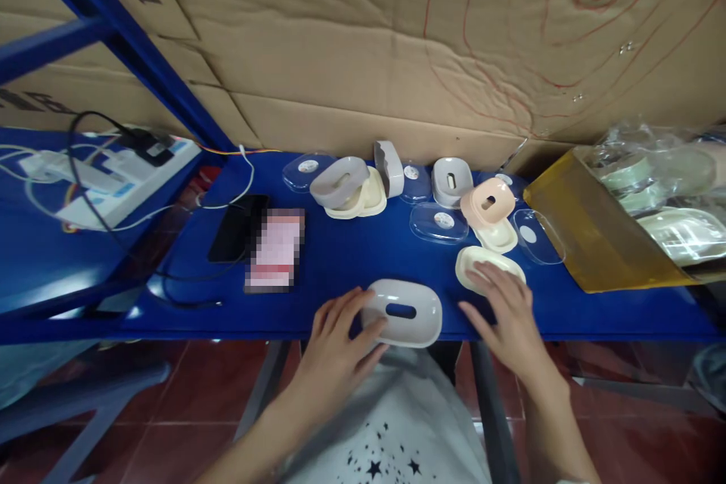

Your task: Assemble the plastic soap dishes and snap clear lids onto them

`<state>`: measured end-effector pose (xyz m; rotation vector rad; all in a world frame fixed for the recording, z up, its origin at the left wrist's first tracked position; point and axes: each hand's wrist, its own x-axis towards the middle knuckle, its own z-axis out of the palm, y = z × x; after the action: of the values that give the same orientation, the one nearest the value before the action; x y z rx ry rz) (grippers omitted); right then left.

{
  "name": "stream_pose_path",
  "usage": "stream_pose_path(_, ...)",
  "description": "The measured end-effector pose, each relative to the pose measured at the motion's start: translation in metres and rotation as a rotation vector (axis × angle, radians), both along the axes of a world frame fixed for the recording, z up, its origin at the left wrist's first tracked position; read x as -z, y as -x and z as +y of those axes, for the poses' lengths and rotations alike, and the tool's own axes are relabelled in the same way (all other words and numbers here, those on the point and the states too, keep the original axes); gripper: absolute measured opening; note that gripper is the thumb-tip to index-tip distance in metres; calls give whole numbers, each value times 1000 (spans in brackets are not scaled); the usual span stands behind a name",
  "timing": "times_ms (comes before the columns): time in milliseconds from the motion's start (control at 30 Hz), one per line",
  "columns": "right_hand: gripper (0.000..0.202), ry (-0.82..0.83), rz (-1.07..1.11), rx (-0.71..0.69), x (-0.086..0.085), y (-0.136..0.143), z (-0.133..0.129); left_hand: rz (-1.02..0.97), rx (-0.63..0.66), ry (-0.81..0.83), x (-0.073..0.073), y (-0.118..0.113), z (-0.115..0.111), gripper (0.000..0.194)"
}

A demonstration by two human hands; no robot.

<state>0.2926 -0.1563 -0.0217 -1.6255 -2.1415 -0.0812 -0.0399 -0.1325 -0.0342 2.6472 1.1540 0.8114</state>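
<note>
Left fingers point(355, 310) lie spread and loosely curled against the near-left side of a grey slotted tray point(404, 311), touching it without closing round it; right fingers point(492, 283) rest flat and open on a cream dish point(479, 261) just right of the tray; both pieces sit at the near edge of the blue tabletop point(352, 257); beyond the fingers lie clear lids point(438, 223), a pink tray point(488, 202) and, left, a phone point(237, 228).

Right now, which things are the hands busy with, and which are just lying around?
In hand: left hand touches the grey slotted tray; right hand rests on the cream dish.

Lying about: phone, power strip, clear lids, pink tray, yellow bag.
</note>
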Motion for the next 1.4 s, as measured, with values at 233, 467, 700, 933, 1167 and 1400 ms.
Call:
stream_pose_path(233,33,85,23,29,8,-3,-18,-420,-148,47,-8,5,34,20)
stream_pose_path(467,42,26,295,-132,4,59,3,-352,-111,-13,-9,-12,37,19)
stream_pose_path(700,75,-255,290,-63,9,50,14,-257,-70,-51,-5,-19,43,22)
stream_pose_path(933,40,-58,64,-225,7,49,20,-105,63,-16,-4,-18,57,16)
stream_pose_path(1167,42,-5,19,-274,11,54,19,80,74,-48,1,-13,61,16)
stream_pose_path(1400,45,-27,-55,-336,11,51,18,73,39,-122,-1,-10,50,12)
